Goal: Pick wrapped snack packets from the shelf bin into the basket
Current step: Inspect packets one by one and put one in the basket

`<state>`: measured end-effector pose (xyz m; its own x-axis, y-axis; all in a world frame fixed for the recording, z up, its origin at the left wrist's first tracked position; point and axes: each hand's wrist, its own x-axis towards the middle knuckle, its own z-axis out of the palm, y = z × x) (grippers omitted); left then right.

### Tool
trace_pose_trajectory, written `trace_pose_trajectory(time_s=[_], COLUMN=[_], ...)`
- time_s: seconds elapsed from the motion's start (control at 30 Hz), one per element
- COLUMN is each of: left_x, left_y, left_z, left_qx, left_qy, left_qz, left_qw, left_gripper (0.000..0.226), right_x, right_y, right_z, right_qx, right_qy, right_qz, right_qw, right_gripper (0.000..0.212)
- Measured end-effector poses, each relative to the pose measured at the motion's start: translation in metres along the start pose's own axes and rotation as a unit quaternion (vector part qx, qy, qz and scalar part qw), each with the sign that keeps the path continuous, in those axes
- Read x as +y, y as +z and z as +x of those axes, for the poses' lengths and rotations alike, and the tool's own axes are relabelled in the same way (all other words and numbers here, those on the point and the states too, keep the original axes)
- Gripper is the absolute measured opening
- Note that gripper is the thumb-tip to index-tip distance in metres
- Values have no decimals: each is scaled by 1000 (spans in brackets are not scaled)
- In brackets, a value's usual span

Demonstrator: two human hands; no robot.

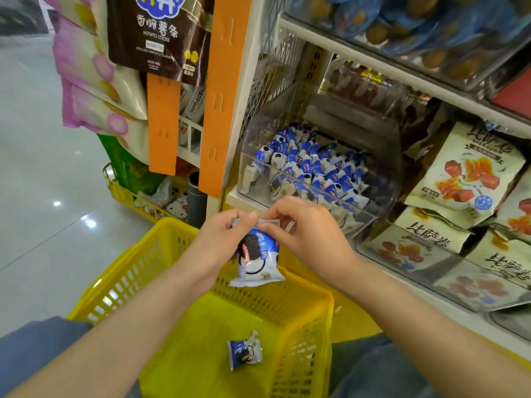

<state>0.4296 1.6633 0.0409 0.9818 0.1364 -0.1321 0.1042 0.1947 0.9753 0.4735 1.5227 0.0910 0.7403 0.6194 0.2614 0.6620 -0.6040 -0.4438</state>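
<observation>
Left grip (224, 236) and right grip (307, 235) both pinch the top seam of one packet (257, 261), which hangs over the basket (302, 311) near its 12 o'clock rim. A second packet (244, 351) lies on the basket floor at 6 o'clock. Risks: opposed pulls may split the seam, and a release here may clip the rim and fall outside, below the bin (382, 182).

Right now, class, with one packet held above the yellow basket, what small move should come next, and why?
Probably let go: the left hand and right hand pinch the held packet by its top edge, over the basket, where another packet already lies.
</observation>
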Motion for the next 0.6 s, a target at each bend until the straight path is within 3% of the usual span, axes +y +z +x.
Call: trace_pose_trajectory(time_s=[0.13,0.23,0.27,0.33,0.37,0.4,0.43,0.5,0.6], left_x=[-5,-10,-11,-14,-16,-18,-21,-25,-32], left_y=[2,-2,-3,-4,-4,-5,-6,-8,-6], left_z=[6,8,9,12,14,16,18,18,17], left_qx=[-29,-6,16,66,89,106,116,122,112], left_qy=[-65,-92,-93,-83,-74,-67,-60,-44,-3], left_qz=[-44,-2,0,-25,-35,-42,-46,-29,83], left_qw=[996,996,995,994,993,991,990,991,990], left_gripper=[22,36,35,26,23,21,20,20,24], right_x=[13,22,24,28,30,35,40,47,48], right_y=[7,20,23,25,25,25,24,27,32], right_z=[4,8,10,14,16,18,19,19,17], right_qx=[-9,20,24,9,-9,-36,-63,-121,-170], right_qy=[3,121,181,286,313,323,322,292,235], right_qz=[14,148,237,421,465,454,396,261,206], right_qw=[1000,981,954,861,828,830,857,912,935], right_gripper=[7,7,9,14,12,7,8,36,69])
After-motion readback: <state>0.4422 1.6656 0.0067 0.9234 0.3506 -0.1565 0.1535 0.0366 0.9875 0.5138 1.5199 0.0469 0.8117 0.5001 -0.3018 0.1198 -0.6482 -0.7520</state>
